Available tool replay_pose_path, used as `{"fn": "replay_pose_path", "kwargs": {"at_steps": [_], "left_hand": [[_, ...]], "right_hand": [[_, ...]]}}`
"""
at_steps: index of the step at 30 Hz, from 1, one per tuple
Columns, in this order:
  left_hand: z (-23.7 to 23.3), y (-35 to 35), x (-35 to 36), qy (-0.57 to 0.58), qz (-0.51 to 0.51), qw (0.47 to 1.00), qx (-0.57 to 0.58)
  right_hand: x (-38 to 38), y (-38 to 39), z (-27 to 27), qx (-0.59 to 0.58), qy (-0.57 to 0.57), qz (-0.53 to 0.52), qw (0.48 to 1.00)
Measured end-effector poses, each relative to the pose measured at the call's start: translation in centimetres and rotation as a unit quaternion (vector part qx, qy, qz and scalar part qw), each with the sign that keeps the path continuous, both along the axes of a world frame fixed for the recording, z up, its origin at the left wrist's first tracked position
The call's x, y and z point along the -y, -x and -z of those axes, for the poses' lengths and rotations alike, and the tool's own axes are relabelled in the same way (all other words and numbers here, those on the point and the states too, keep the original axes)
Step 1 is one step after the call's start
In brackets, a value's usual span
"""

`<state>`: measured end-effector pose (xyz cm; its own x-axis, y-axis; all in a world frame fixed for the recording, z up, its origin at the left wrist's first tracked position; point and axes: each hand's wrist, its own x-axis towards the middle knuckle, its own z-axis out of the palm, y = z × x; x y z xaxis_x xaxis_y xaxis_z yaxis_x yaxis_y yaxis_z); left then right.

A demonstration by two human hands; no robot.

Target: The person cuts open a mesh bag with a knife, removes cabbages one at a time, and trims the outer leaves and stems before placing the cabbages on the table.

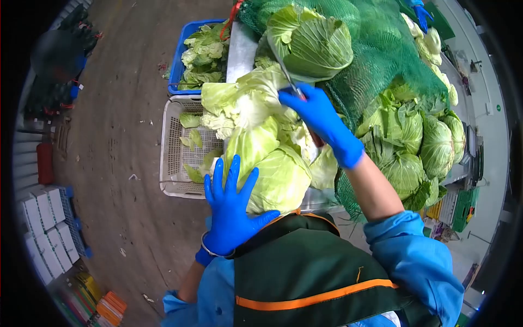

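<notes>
My left hand [231,210], in a blue glove, has its fingers spread at the left side of a pale green cabbage [280,177]. In my right hand [321,117], also gloved in blue, is a knife [287,72] whose blade points up and away from me. Loose outer leaves [239,103] lie beyond the cabbage, under and beside the right hand. A darker green whole cabbage [318,46] sits farther back, past the knife.
A white crate [170,147] with a few leaves and a blue crate [178,52] full of leaves stand at the left. Green netting [370,71] and several cabbages [437,147] are at the right. Another person's gloved hand [422,16] shows at the top right.
</notes>
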<state>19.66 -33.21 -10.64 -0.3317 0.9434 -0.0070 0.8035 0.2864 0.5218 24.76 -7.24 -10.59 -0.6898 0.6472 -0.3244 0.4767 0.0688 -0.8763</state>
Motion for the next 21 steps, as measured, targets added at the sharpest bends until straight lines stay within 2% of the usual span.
{"fn": "replay_pose_path", "kwargs": {"at_steps": [1, 2, 3, 4, 6, 7, 8, 10, 11, 12, 14, 15, 16, 17, 18, 19, 20, 21], "left_hand": [[0.1, -0.4, 0.4, -0.013, -0.02, 1.0, -0.009], [0.3, -0.9, 0.6, -0.026, -0.043, 0.999, -0.017], [0.2, -1.7, 0.0, -0.027, -0.051, 0.998, -0.015], [-0.1, -2.8, -0.9, -0.011, -0.039, 0.999, 0.023], [0.0, -3.4, -1.6, 0.008, -0.022, 0.998, 0.064], [0.4, -3.2, -1.9, 0.004, -0.018, 1.0, 0.004], [0.7, -2.6, -2.3, -0.002, -0.011, 0.998, -0.06], [0.7, 0.7, -2.3, -0.082, -0.017, 0.996, 0.033], [0.8, 2.6, -2.1, -0.112, -0.036, 0.982, 0.148], [1.3, 4.2, -1.6, -0.14, -0.057, 0.954, 0.26], [3.0, 7.2, -0.4, -0.179, -0.138, 0.925, 0.304], [4.7, 8.2, 1.0, -0.187, -0.233, 0.862, 0.409], [4.3, 7.9, 1.5, -0.288, -0.273, 0.718, 0.572], [3.8, 7.4, 1.9, -0.356, -0.291, 0.623, 0.633], [3.1, 6.9, 1.9, -0.419, -0.302, 0.516, 0.684], [1.7, 6.2, 1.3, -0.423, -0.299, 0.52, 0.679], [-0.1, 5.3, 0.4, -0.458, -0.298, 0.459, 0.7], [-1.4, 4.9, -0.1, -0.49, -0.293, 0.394, 0.72]], "right_hand": [[0.4, -1.8, -1.1, 0.1, -0.02, -0.064, 0.993], [1.5, -4.2, 0.6, 0.115, 0.029, -0.088, 0.989], [3.5, -5.9, 0.5, 0.177, -0.03, -0.12, 0.976], [5.9, -6.5, 1.2, 0.134, 0.02, -0.07, 0.988], [6.7, -6.2, 0.3, 0.119, 0.199, 0.024, 0.972], [6.2, -6.5, 2.0, 0.08, 0.224, 0.038, 0.971], [5.6, -6.7, 2.9, 0.061, 0.186, 0.012, 0.981], [4.5, -6.3, 2.1, 0.107, 0.206, 0.03, 0.972], [3.9, -6.5, 2.4, 0.096, 0.228, 0.066, 0.967], [3.3, -7.0, 3.2, 0.055, 0.242, 0.089, 0.965], [2.6, -7.5, 3.7, -0.069, 0.259, 0.122, 0.956], [1.6, -7.6, 3.2, -0.016, 0.139, 0.124, 0.982], [0.6, -7.8, 2.7, 0.038, 0.018, 0.127, 0.991], [0.2, -8.0, 2.6, 0.034, -0.119, 0.137, 0.983], [0.1, -7.7, 2.7, -0.077, -0.437, 0.099, 0.891], [1.4, -6.4, 1.2, -0.147, -0.306, 0.096, 0.936], [3.4, -4.8, -1.9, -0.213, -0.17, 0.087, 0.958], [5.1, -3.7, -6.7, -0.149, 0.036, 0.053, 0.987]]}}
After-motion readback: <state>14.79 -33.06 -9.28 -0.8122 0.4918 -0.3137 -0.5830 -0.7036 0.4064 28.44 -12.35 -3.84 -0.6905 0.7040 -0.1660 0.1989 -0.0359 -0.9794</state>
